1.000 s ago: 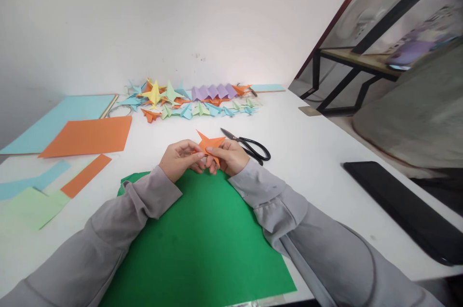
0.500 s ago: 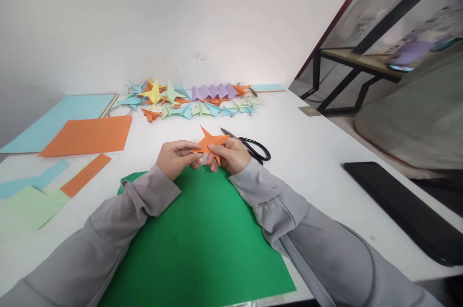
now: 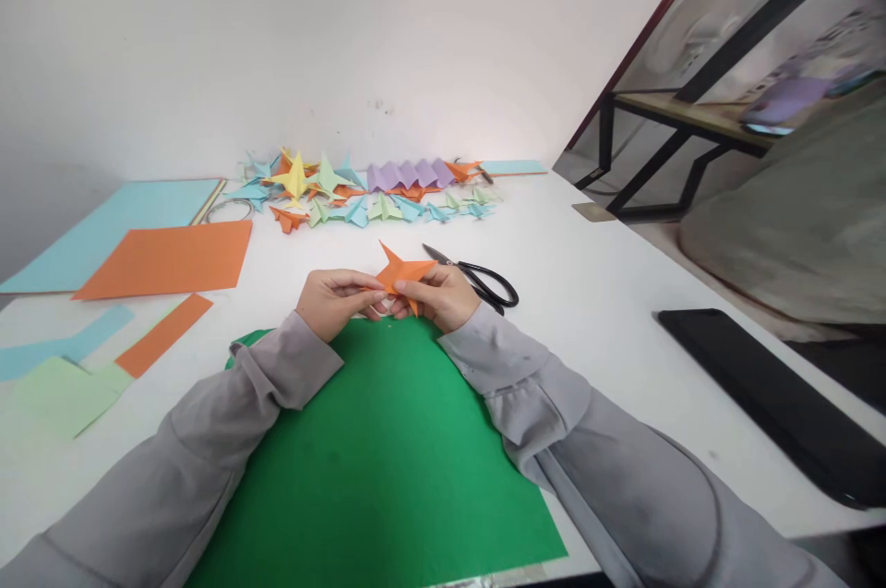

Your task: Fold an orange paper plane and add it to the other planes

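An orange folded paper star [image 3: 401,271] with pointed arms is held between my two hands, above the far edge of a green sheet [image 3: 388,450]. My left hand [image 3: 336,300] pinches its left side between thumb and fingers. From the right, my right hand [image 3: 443,294] grips it with the thumb on top and fingers underneath. Parts of the star's lower arms are hidden by my fingers. Black-handled scissors [image 3: 495,283] lie on the white table just beyond my right hand, their blades partly behind it.
Several folded paper stars [image 3: 294,179] and a purple pleated strip [image 3: 410,175] lie along the wall. At left are an orange sheet [image 3: 170,258], a blue sheet [image 3: 83,237] and green paper pieces [image 3: 69,394]. A black flat object [image 3: 768,403] lies at right.
My left hand has shifted slightly left, and its fingertips now press closer on the star's left side. The star has tilted a little; my right hand stays almost in place.
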{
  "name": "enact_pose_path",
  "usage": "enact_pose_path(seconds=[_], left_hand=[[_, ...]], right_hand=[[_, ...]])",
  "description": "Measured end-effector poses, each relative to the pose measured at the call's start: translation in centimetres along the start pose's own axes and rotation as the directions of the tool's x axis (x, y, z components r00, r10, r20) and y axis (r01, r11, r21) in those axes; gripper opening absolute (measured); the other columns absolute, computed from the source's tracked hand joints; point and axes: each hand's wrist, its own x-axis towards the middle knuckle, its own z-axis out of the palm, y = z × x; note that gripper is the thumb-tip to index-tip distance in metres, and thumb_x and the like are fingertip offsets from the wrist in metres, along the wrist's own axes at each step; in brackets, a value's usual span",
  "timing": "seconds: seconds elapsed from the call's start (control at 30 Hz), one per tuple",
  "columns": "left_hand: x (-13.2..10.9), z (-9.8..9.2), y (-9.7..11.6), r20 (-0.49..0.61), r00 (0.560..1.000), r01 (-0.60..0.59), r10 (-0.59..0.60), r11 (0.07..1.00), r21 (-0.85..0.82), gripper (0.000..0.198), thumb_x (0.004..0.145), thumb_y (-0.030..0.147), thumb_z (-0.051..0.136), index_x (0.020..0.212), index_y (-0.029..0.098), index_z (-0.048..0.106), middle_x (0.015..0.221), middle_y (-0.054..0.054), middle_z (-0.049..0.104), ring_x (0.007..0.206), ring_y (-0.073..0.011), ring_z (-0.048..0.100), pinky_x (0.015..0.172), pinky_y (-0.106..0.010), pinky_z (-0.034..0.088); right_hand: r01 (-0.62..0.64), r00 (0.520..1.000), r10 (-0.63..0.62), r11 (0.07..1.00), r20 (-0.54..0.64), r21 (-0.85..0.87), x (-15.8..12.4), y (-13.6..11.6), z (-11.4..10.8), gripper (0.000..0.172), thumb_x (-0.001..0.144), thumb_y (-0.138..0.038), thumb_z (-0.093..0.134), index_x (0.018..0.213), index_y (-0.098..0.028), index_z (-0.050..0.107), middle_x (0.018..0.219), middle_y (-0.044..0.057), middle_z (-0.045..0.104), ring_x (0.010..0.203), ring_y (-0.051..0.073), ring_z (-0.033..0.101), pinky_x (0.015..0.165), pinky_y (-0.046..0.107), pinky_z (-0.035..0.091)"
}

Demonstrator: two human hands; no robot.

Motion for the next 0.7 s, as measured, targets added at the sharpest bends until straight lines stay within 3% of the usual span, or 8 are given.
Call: enact_pose_path(seconds=[0.2,0.5,0.7], left_hand=[[-0.1,0.0,-0.2,0.009,0.999,-0.046,0.046,0.999,0.009,0.021,0.049,0.025,0.079,0.060,0.011,0.068,0.059,-0.004,0.068,0.051,-0.0156,0.064,0.051,-0.027,0.055],[-0.3,0.1,0.5,0.045,0.999,-0.015,0.015,1.000,-0.003,0.020,0.048,0.023,0.080,0.058,0.011,0.067,0.055,-0.004,0.068,0.050,-0.0145,0.064,0.053,-0.025,0.056],[-0.3,0.1,0.4,0.115,0.993,-0.016,0.018,1.000,-0.013,0.021,0.051,0.025,0.080,0.059,0.010,0.066,0.057,-0.005,0.068,0.053,-0.0162,0.065,0.055,-0.028,0.057]], right_hand=[[0.095,0.995,-0.093,0.994,0.032,-0.048,0.1,0.2,-0.2,0.022,0.053,-0.030,0.080,0.057,-0.012,0.067,0.044,0.000,0.061,0.037,0.009,0.054,0.038,0.020,0.043],[0.023,0.998,-0.018,0.995,0.056,-0.092,-0.5,-0.6,0.0,0.021,0.050,-0.023,0.079,0.064,-0.012,0.068,0.054,0.003,0.067,0.042,0.012,0.057,0.041,0.023,0.045],[0.018,0.998,-0.013,0.996,0.059,-0.091,-0.5,-0.9,0.2,0.020,0.049,-0.018,0.076,0.060,-0.014,0.060,0.047,-0.001,0.063,0.037,0.011,0.055,0.035,0.021,0.042]])
